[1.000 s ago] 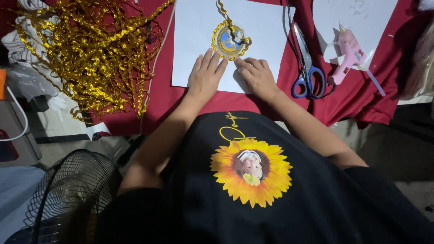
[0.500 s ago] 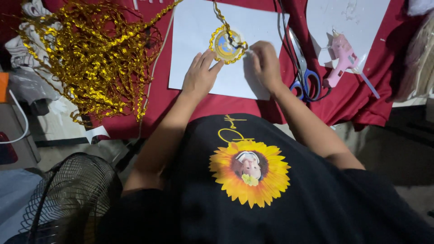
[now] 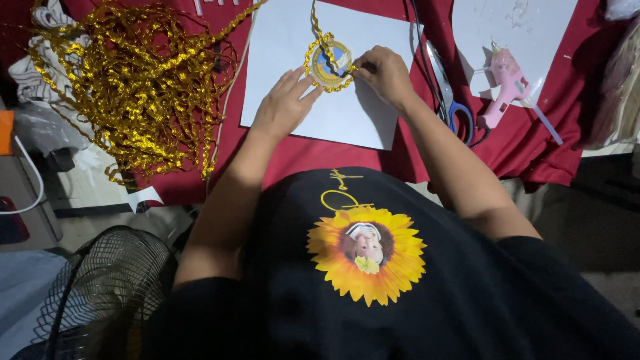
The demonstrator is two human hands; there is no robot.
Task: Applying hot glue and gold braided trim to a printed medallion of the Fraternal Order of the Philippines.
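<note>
Both bare forearms reach forward from torso, converging toward far centre. Left hand point(image 3: 285, 101) lies palm down, fingers point(image 3: 298, 79) extended and slightly spread, tips pointing far and right. Right hand point(image 3: 385, 72) sits just farther and right of it, knuckles up, fingers curled inward in pinch at its left edge. Right elbow bent wider than left. Hands close, not touching.

Light is falling from above, brightening the white sheet point(image 3: 337, 100) and glinting off the gold ribbon pile point(image 3: 133, 87). The lower frame is sinking into dim, soft shadow.
</note>
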